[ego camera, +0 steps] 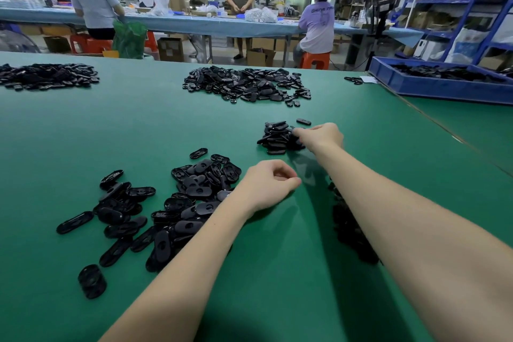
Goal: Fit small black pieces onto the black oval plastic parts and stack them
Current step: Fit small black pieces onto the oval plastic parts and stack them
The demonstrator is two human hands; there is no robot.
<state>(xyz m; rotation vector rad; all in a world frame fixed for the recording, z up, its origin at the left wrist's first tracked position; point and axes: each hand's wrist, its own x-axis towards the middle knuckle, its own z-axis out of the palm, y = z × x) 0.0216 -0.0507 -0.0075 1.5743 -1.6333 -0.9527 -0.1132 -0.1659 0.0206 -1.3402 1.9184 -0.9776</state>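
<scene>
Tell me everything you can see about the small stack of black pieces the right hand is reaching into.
The small stack is a loose, uneven heap of glossy black oval plastic parts, lying flat and tilted on the green table. The right hand touches its right side, fingers curled in among the pieces. One stray oval lies just behind.

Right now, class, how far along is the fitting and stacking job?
Done: a small stack of ovals stands ahead. In hand: the right hand touches that stack; the left hand holds nothing visible. Left: the near loose pile and far heap.
</scene>
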